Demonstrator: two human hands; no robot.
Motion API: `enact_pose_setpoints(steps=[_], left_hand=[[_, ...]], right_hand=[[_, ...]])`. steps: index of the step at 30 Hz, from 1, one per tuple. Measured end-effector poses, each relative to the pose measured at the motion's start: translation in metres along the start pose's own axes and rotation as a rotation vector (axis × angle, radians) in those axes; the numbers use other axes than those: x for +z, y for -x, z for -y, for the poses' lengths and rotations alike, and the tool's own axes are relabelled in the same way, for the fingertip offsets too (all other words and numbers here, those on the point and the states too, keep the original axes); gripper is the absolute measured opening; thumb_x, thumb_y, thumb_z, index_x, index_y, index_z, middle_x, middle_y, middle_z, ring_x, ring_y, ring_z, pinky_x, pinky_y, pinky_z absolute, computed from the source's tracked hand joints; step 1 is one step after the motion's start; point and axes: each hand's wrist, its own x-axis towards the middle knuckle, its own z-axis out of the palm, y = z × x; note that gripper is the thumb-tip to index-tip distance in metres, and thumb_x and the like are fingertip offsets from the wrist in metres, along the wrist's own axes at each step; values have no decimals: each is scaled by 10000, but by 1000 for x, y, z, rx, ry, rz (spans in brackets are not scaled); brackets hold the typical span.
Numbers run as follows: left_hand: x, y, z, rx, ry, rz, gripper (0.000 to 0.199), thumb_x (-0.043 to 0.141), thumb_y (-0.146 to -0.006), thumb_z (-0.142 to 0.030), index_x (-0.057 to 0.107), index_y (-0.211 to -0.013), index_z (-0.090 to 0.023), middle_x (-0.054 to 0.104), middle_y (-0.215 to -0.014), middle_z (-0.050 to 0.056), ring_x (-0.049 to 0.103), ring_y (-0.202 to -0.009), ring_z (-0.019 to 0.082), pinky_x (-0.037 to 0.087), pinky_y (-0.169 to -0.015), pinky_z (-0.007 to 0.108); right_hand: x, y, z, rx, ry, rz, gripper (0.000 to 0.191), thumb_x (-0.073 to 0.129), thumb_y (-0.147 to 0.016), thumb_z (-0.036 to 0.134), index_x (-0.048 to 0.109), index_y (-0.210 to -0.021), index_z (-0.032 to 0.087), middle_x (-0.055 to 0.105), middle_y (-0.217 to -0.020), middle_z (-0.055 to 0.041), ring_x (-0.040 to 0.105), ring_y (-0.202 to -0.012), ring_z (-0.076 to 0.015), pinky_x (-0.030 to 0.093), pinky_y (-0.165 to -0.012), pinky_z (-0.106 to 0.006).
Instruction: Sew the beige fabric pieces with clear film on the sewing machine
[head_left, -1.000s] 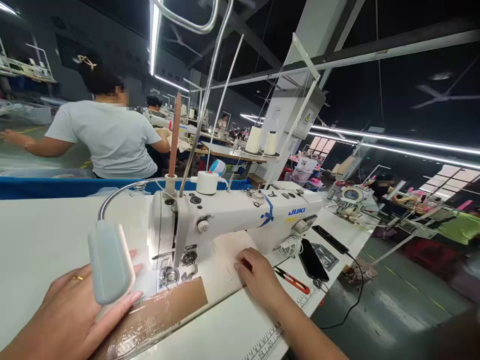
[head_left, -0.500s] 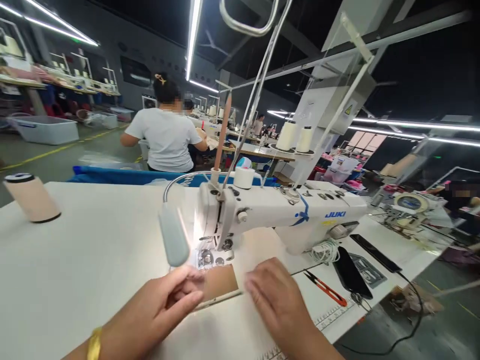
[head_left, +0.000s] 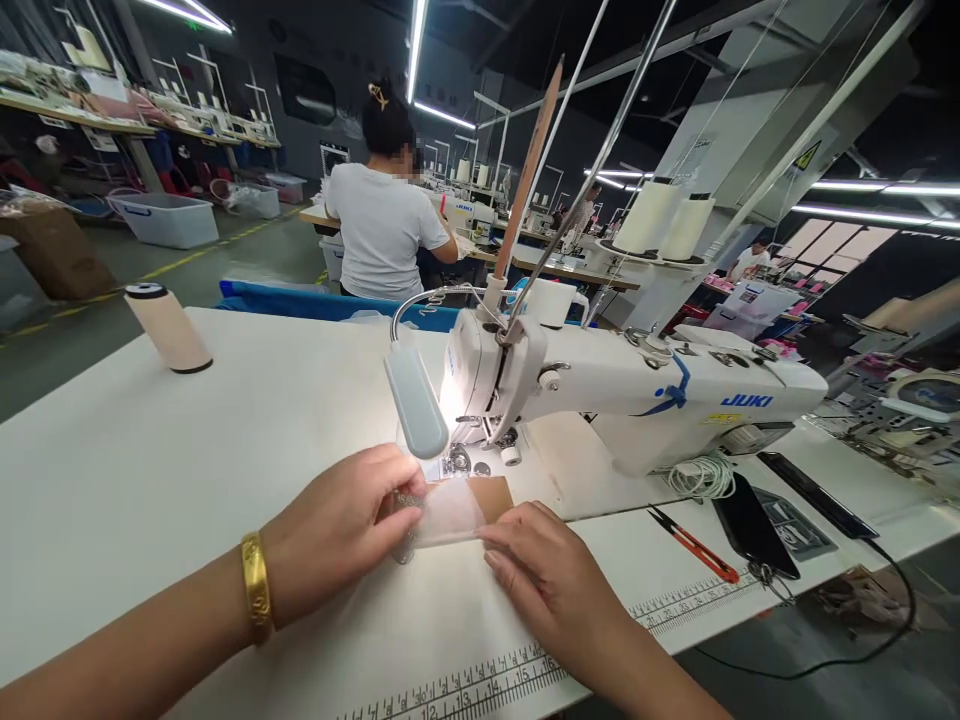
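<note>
My left hand (head_left: 352, 525) has its thumb and fingers closed on the left end of a sheer white piece of fabric (head_left: 450, 515), which has a greyish, lace-like edge. With fingers together, my right hand (head_left: 544, 585) pinches the fabric's right corner. The fabric lies over a brown plate (head_left: 495, 492) in the sewing machine bed, just in front of the presser foot (head_left: 459, 460). Above it stands the white sewing machine (head_left: 600, 375), its needle area lit. A grey lamp head (head_left: 417, 402) hangs close above my left fingers.
Orange-handled thread snips (head_left: 697, 548), a black phone (head_left: 754, 525) and coiled white cord (head_left: 701, 478) lie to the right. A ruler strip (head_left: 487, 690) runs along the front edge. A peach thread cone (head_left: 171, 330) stands far left. A person in white (head_left: 386, 230) sits ahead.
The sheer white fabric now shows between my hands over the brown plate. My left fingers have closed on it and my right fingertips have come to its corner. The view has shifted left.
</note>
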Motion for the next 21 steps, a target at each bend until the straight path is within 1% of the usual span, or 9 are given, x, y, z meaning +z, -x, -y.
enact_pose_setpoints(steps=[2,4,6,8,13,16,18,19,21], left_hand=[[4,4,-6,41,32,151,227,641,-816,-446,619,-853,-223,651,-925,40,577,-857,255,414,-759,351],[11,5,-8,55,19,245,213,706,-747,-386,625,-844,-215,667,-998,51,577,-951,277,410,-822,369],[17,3,-6,63,0,263,142,649,-772,-337,603,-801,-206,669,-994,58,573,-951,273,403,-835,382],[18,-1,-1,64,29,272,158,564,-840,-337,564,-756,-203,649,-907,49,567,-865,245,406,-792,367],[5,-3,0,68,245,297,259,556,-906,-424,541,-750,-218,591,-800,6,521,-762,203,412,-702,310],[-6,8,-15,40,417,462,192,600,-912,-398,579,-816,-233,635,-805,-12,540,-758,192,424,-689,285],[-10,14,-25,6,503,562,148,603,-921,-373,596,-852,-242,663,-821,-16,565,-770,192,435,-697,278],[-12,16,-28,0,523,570,141,598,-924,-367,601,-858,-243,661,-824,-17,567,-772,191,435,-699,277],[-11,15,-29,23,518,496,147,590,-919,-356,599,-837,-234,626,-818,-21,538,-766,180,416,-685,273]], right_hand=[[4,1,2,31,21,49,194,571,-1053,155,684,-1199,211,659,-1038,-67,595,-967,-243,523,-843,-390],[6,1,3,66,50,95,238,643,-1017,142,666,-1245,205,650,-1087,-76,581,-1003,-259,527,-886,-421],[9,1,3,98,72,125,301,689,-986,124,647,-1275,200,640,-1134,-84,568,-1043,-273,528,-926,-450],[11,3,2,134,68,136,329,703,-972,106,633,-1279,200,634,-1157,-84,563,-1071,-277,530,-949,-458],[3,8,9,266,-33,181,514,804,-904,117,597,-1359,237,620,-1225,-63,573,-1176,-268,513,-1045,-434],[-18,3,19,343,-218,267,746,964,-779,354,588,-1422,307,594,-1355,-54,542,-1295,-297,473,-1122,-442],[-31,-7,23,335,-409,342,751,913,-775,610,622,-1412,340,613,-1381,-46,560,-1281,-307,462,-1116,-451],[-34,-13,24,309,-512,385,719,824,-812,719,648,-1392,332,637,-1362,-51,577,-1254,-305,459,-1102,-449],[-31,-26,21,272,-699,464,708,669,-867,832,693,-1323,291,684,-1244,-65,618,-1140,-279,486,-1007,-413]])
